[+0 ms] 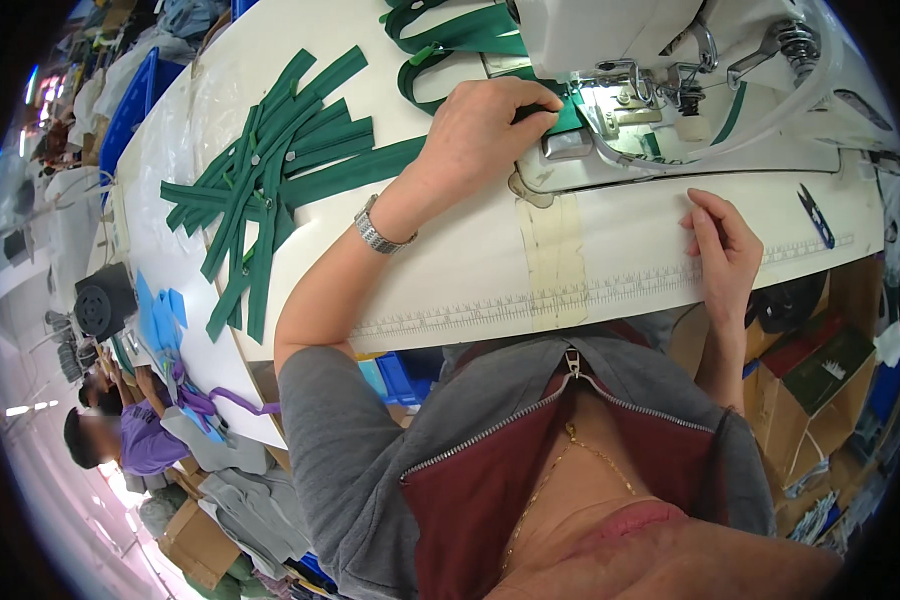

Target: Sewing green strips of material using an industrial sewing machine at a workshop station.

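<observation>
My left hand [485, 135] is closed, thumb and fingers pinching the end of a green zipper [570, 116] at the left side of the sewing machine's foot [635, 95]. Under that wrist, a long green zipper strip [355, 172] stretches left to a crossed heap of green zippers [260, 170] with small pulls. More green zipper tape [470, 32] loops beside the machine, above my left hand. At the table's front edge my right hand [727, 250] hovers or rests, loosely curled with fingers apart and nothing in them. A pair of thread snips [816, 217] lies to its right.
The white sewing machine [610, 35] takes up the far right. A printed ruler strip [490, 308] runs along the front of the white table [430, 260]. Blue pieces [160, 305] lie at the left. An open cardboard box [805, 410] stands below right; people sit at far left.
</observation>
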Demonstrator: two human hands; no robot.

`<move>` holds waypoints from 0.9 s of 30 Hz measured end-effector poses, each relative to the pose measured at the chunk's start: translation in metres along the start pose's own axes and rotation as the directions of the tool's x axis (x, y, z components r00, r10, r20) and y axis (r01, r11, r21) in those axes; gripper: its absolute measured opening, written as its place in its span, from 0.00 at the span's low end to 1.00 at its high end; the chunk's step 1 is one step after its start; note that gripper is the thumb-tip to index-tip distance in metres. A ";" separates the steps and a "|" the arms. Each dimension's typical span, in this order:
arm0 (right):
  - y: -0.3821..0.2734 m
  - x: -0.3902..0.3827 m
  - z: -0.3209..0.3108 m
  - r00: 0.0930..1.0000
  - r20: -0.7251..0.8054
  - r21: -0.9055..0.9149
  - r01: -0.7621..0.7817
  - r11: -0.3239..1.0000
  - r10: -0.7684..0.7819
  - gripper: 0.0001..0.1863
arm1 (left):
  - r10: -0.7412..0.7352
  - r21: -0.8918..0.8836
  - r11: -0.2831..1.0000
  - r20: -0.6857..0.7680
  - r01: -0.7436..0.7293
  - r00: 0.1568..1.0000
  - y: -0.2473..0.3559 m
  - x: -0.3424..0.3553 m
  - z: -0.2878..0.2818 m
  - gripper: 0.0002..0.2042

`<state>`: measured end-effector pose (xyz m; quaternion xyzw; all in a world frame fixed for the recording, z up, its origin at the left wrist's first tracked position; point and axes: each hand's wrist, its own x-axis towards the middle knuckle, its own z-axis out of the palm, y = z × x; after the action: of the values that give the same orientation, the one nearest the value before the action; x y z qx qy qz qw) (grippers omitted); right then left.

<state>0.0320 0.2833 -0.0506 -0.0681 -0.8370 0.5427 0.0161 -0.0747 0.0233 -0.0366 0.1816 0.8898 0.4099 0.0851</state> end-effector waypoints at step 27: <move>-0.001 -0.002 0.001 0.998 -0.022 0.094 0.063 0.994 -0.061 0.10 | -0.001 0.096 0.995 -0.041 0.005 0.999 -0.011 0.012 -0.023 0.14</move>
<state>0.0340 0.2816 -0.0502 -0.0466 -0.8118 0.5803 0.0443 -0.0956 0.0051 -0.0299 0.1755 0.9103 0.3703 0.0586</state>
